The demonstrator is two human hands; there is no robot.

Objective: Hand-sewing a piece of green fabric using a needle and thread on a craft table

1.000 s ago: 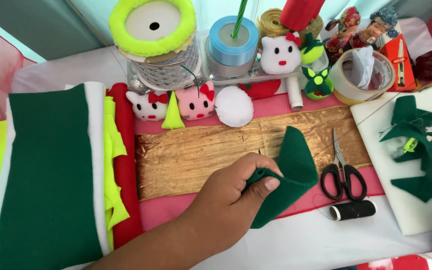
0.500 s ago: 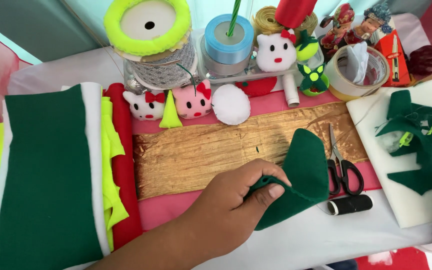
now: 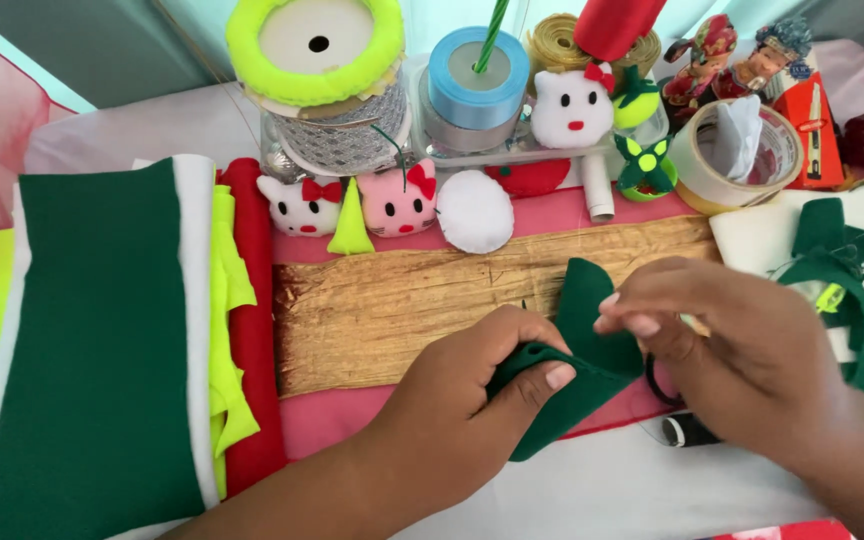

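My left hand (image 3: 472,400) pinches a folded piece of dark green felt (image 3: 577,375) over the lower edge of a golden wooden board (image 3: 402,300). My right hand (image 3: 742,350) has its fingertips on the upper right edge of the same felt piece. Black scissors (image 3: 657,380) lie mostly hidden under my right hand. A black thread spool (image 3: 687,430) lies just below them.
Stacked felt sheets in green (image 3: 92,340), white, neon yellow and red (image 3: 247,330) lie at left. Felt cat faces (image 3: 399,200), a white felt oval (image 3: 474,210), ribbon spools (image 3: 477,85), a tape roll (image 3: 737,160) and figurines line the back. Green felt scraps (image 3: 852,290) lie at right.
My right hand came in from the right and reached the green felt, covering the scissors. My left hand still holds the felt piece, and the view shifted slightly.
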